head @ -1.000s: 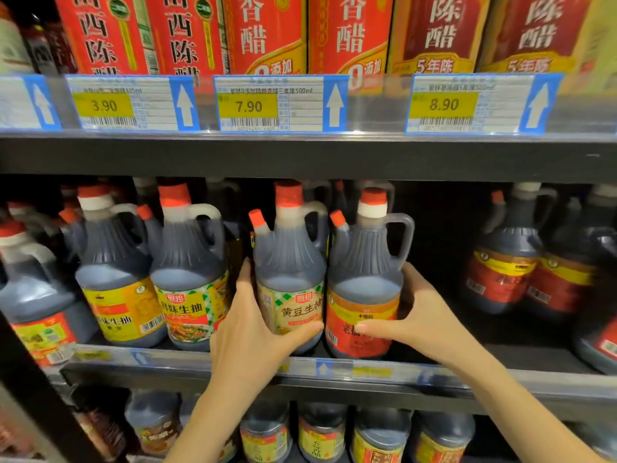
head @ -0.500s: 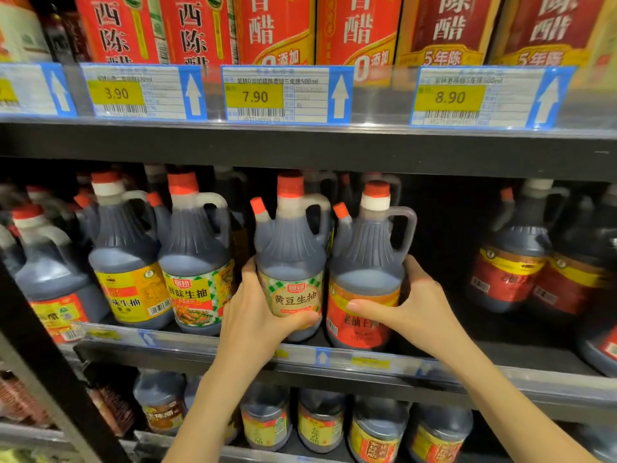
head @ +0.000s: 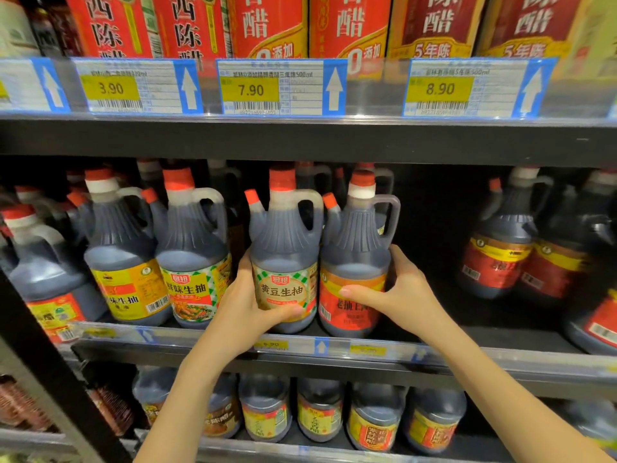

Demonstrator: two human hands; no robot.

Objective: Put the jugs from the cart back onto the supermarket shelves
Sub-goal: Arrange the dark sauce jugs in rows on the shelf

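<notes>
Two dark soy sauce jugs with red caps stand side by side at the front of the middle shelf [head: 467, 357]. My left hand [head: 245, 312] grips the jug with the green-checked beige label [head: 283, 262], thumb across its front. My right hand [head: 397, 295] grips the jug with the red and orange label [head: 355, 262], thumb on the label and fingers round its right side. Both jugs are upright and touch each other. The cart is out of view.
More jugs stand to the left [head: 193, 259] and far right [head: 497, 245] on the same shelf, with a dark gap between the red-label jug and the right group. Red vinegar cartons [head: 267, 25] fill the shelf above behind price tags [head: 280, 88]. Smaller jugs [head: 320, 412] line the shelf below.
Both hands stay on the same two jugs. The jugs have shifted slightly back and together on the shelf, and my view has drifted a little to the left and down.
</notes>
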